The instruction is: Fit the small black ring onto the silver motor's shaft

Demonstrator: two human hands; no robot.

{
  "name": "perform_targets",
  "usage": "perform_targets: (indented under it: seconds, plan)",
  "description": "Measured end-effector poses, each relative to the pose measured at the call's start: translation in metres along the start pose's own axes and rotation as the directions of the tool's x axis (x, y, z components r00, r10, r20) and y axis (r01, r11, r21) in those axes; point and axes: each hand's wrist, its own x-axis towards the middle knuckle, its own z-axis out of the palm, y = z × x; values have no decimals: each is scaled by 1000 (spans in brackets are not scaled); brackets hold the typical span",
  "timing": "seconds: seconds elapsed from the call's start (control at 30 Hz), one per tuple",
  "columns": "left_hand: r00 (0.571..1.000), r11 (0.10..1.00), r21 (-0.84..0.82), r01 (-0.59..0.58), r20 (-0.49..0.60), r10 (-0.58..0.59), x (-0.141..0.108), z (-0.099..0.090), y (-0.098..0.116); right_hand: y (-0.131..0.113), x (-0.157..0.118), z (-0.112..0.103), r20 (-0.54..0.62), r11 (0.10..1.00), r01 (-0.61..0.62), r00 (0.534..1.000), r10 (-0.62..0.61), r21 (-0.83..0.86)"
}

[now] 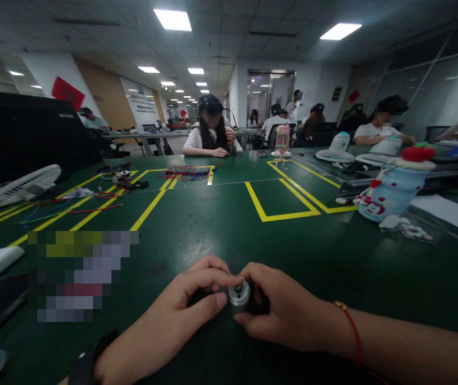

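A small metal cylinder (239, 295) with a round silver top and a dark hole stands upright near the front of the green table (197, 214). My right hand (283, 305) is wrapped round its right side, thumb low and index finger near the rim. From the left, my left hand (189, 299) reaches over it; the index fingertip rests at the top and the thumb points at its left side. Whether the left thumb touches the metal is hard to tell. The cylinder's lower part is hidden.
A blue bottle (393, 187) with a red lid stands at the right, beside small packets (415, 231). Wires (191, 172) lie farther back; loose wires (92, 200) and a white fan (22, 187) are left. A person (211, 128) sits opposite.
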Motion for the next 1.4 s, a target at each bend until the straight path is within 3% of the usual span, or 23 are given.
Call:
perform_targets:
  seconds: [0.13,0.3,0.43,0.53,0.67,0.93,1.13,1.4]
  plan:
    - [994,987,-121,109,17,-108,-3,-4,-6,0,0,-1,11,1000,5,1000,-5,23]
    - [963,964,-131,232,-106,-246,-5,-11,-24,-1,-1,-2,19,999,-16,1000,15,40]
    - [960,975,-36,220,-170,-223,-3,-20,-35,-3,-2,-4,24,998,-38,999,36,52]
    - [949,974,-93,206,-226,-222,-2,-23,-40,-3,-3,-4,22,997,-46,999,45,56]
    - [965,987,-54,154,-205,-162,-2,-23,-41,-2,-4,-3,8,997,-41,999,40,71]
    - [994,988,140,62,-101,-48,-3,-12,-31,-3,-1,-2,7,996,-47,999,47,75]
    - [996,991,123,-47,-72,56,-3,4,-10,-2,-1,0,4,999,-23,1000,23,49]
    - [992,995,77,-65,-107,73,6,14,-1,1,-1,1,-5,1000,9,1000,-9,3]
